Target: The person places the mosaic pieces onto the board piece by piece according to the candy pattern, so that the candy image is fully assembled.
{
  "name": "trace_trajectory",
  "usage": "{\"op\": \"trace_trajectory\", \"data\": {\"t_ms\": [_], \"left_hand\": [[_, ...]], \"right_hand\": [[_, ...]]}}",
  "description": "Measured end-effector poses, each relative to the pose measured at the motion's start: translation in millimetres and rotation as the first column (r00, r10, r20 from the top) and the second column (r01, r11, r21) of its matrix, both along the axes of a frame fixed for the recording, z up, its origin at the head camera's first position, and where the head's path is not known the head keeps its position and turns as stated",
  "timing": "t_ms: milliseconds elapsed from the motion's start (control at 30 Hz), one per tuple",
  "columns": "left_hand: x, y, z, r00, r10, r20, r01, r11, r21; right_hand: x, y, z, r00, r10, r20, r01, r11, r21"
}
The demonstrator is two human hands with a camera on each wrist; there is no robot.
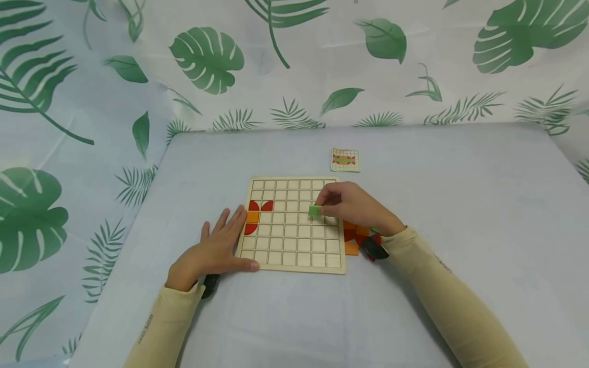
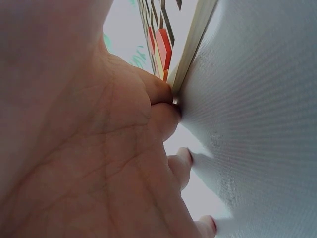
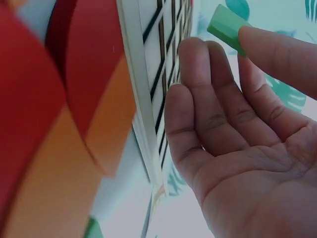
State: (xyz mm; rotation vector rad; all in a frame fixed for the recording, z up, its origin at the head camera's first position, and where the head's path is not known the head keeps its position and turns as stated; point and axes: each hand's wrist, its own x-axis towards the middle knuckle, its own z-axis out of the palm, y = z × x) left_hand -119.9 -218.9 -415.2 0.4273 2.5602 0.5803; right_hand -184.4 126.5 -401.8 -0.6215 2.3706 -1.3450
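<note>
Now, tile: green tile (image 1: 315, 210) pinched in right hand (image 1: 352, 207), over right side of grid board (image 1: 294, 266), long axis roughly across board, slightly tilted.
Right hand: thumb and fingertips clamp tile, other fingers loosely curled.
Left hand (image 1: 216, 250): flat, fingers straight, touching board's left edge.
Loose pieces (image 1: 356, 237): just right of board.

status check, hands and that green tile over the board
Left hand flat, steadying grid board at its left edge. Right hand pinches green tile above board's right columns. Cells below open; red and orange tiles sit far left, no obstruction.
</note>
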Motion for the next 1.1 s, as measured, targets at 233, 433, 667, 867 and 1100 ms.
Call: {"op": "trace_trajectory", "data": {"t_ms": [233, 433, 667, 867, 1100], "left_hand": [[0.7, 1, 1.1, 1.0, -0.001, 0.003, 0.001, 1.0, 0.001], [0.7, 1, 0.6, 1.0, 0.003, 0.002, -0.003, 1.0, 0.0], [0.0, 1, 0.3, 1.0, 0.003, 0.005, -0.003, 1.0, 0.003], [-0.2, 1, 0.9, 1.0, 0.003, 0.012, -0.003, 1.0, 0.004], [0.0, 0, 1.3, 1.0, 0.008, 0.009, -0.008, 1.0, 0.01]], "right_hand": [[-0.3, -9, -4.0, 0.999, 0.036, 0.007, -0.036, 0.999, -0.005], [-3.2, -18, -7.1, 0.998, 0.064, 0.002, -0.064, 0.998, -0.029], [-7.1, -36, -6.4, 0.998, 0.064, -0.01, -0.064, 0.998, -0.014], [-8.1, -52, -1.6, 0.999, 0.038, 0.027, -0.037, 0.999, -0.032], [-13.3, -67, -3.2, 0.998, 0.03, 0.057, -0.028, 0.999, -0.04]]}}
